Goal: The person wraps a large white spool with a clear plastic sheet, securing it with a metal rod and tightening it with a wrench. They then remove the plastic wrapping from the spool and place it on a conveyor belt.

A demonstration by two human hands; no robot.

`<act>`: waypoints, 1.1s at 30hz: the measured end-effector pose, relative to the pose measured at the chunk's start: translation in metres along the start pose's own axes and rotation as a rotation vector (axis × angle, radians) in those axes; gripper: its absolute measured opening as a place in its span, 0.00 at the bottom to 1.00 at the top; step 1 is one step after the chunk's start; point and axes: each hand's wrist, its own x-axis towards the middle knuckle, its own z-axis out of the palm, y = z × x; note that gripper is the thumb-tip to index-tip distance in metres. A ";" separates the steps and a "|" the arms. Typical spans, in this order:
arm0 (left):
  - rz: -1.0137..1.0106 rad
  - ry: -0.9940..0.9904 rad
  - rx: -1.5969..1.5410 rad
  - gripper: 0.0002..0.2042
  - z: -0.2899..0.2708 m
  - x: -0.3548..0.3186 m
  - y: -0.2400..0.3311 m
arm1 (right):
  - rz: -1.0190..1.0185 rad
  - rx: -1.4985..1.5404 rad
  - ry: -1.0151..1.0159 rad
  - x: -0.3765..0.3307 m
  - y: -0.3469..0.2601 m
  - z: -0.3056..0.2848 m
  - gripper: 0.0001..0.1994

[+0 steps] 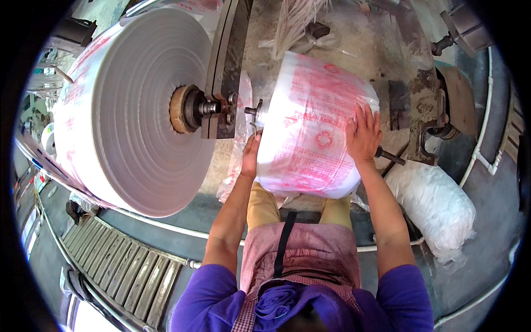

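Observation:
In front of my legs sits a roll of white plastic film (315, 138) printed in pink, with a metal shaft (391, 157) sticking out of its right end. A T-shaped clamp screw (254, 110) shows at the left end. My left hand (250, 155) rests against that left end, fingers stretched upward and partly hidden along the edge. Spread flat on top of the film near the right edge is my right hand (363, 133). Neither hand grips anything that I can see.
A much larger film roll (149, 110) hangs at the left on a spindle (191, 108) beside an upright metal beam (229, 61). A machine bracket (426, 122) stands at the right. Below it lies a stuffed white plastic bag (434, 210). A slatted rack (121, 271) lies at lower left.

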 end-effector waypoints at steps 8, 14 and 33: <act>-0.071 0.136 -0.117 0.21 0.002 -0.017 -0.032 | -0.080 -0.069 -0.104 0.025 -0.008 -0.009 0.24; 0.879 0.321 0.663 0.09 0.044 -0.022 0.051 | -0.110 -0.059 -0.018 0.015 -0.003 -0.002 0.25; 0.809 0.430 1.125 0.13 0.090 0.012 0.088 | -0.217 0.629 0.209 0.190 0.041 -0.248 0.32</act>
